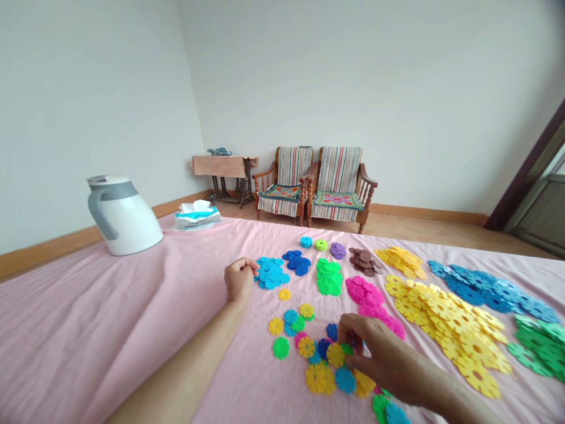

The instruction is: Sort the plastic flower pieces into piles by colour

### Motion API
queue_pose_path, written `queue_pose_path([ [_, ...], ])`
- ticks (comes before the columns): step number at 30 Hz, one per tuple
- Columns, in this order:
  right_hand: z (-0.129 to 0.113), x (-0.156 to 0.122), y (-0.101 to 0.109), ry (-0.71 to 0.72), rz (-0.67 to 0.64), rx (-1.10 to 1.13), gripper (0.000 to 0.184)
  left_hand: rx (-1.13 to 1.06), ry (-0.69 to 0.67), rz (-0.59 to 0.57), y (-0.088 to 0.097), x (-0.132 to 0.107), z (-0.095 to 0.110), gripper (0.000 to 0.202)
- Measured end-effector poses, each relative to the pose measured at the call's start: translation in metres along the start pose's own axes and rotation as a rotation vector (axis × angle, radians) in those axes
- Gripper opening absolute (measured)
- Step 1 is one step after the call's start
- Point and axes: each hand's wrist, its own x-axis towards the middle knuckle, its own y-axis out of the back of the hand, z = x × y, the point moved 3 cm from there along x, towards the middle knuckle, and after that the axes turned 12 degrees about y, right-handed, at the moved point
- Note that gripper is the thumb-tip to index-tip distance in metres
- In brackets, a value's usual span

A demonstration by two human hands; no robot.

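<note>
Flat plastic snowflake discs lie sorted by colour on a pink cloth. My left hand is curled into a loose fist at the left edge of the light blue pile, fingertips touching it. My right hand reaches into the mixed loose discs in front of me, fingers pinched around a green disc. Beyond lie a dark blue pile, a green pile, a pink pile and a brown pile.
A big yellow spread, a blue spread and green discs cover the right. A white kettle and a tissue pack stand far left. Two wooden chairs and a small table line the wall.
</note>
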Motion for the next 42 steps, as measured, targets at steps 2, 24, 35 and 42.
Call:
queue_pose_path([
  [2,0.004,0.001,0.004,0.012,0.013,0.026,0.012,0.004,0.000,-0.002,0.000,0.000,0.000,0.023],
  [24,0.028,0.069,0.000,0.013,0.371,-0.135,0.017,0.071,-0.037,-0.021,-0.001,-0.010,0.012,0.024],
  [35,-0.013,0.060,-0.028,0.159,0.173,-0.147,0.024,0.056,-0.057,-0.027,-0.002,-0.006,0.006,0.023],
  [42,-0.004,0.057,-0.031,0.124,0.264,-0.090,0.018,0.057,-0.054,-0.033,-0.002,-0.006,0.005,0.024],
])
